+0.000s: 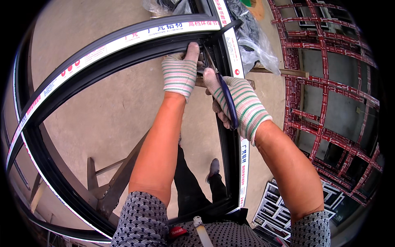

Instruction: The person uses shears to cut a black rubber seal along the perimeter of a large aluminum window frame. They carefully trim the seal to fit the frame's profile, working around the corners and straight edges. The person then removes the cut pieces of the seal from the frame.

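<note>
"Reaching forward?"

"Yes, right hand curling its fingers round blue-handled scissors at the black frame's far-right corner. Left hand sits thumb-up beside them; whether its fingers pinch anything, I can't tell."

"Around?"

"Crumpled plastic past the corner; red-wrapped bars farther right."
</note>
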Motion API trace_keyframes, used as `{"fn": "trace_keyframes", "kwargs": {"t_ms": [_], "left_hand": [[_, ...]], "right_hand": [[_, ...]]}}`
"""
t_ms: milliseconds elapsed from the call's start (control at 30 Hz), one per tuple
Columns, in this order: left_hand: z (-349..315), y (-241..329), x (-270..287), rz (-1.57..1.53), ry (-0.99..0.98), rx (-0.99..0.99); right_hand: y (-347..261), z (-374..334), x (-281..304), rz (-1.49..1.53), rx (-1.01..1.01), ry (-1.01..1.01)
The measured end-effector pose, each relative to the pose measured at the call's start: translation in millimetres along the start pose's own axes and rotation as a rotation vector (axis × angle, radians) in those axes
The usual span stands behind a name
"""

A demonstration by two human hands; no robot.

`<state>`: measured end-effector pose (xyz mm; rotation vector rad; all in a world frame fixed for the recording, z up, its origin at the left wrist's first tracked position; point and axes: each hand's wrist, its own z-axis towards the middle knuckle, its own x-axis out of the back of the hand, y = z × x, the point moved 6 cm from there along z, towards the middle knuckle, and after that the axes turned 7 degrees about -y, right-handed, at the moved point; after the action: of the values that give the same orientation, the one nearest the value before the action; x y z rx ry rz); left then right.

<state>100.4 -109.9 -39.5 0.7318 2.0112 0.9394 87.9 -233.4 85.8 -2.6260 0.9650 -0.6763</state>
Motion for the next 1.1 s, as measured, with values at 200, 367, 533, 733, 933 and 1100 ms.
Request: {"fn": "trace_keyframes", "kwargs": {"t_ms": [200,367,533,733,933,1100], "left_hand": [[2.0,-6.2,3.0,0.047,0.035,0.010],[1.8,-5.0,3.1,0.081,0.028,0.010],[-0.4,-5.2,4.6,0.075,0.015,0.062],[-13.7,14.3,9.5,0.323,-0.085,0.121],[-52.7,97.0,-0.8,0.749,-0.075,-0.281],[-34.5,140.5,-58.2,1.140,-0.198,-0.721]], "right_hand": [[3.4,9.7,1.5,-0.135,0.013,0.041],[6.3,16.6,4.1,-0.259,0.113,0.101],[2.6,14.7,3.7,-0.306,0.142,0.087],[1.6,14.8,2.5,-0.349,0.161,0.072],[-0.1,14.5,2.1,-0.371,0.130,0.052],[7.8,25.0,0.0,-0.375,0.162,0.070]]}}
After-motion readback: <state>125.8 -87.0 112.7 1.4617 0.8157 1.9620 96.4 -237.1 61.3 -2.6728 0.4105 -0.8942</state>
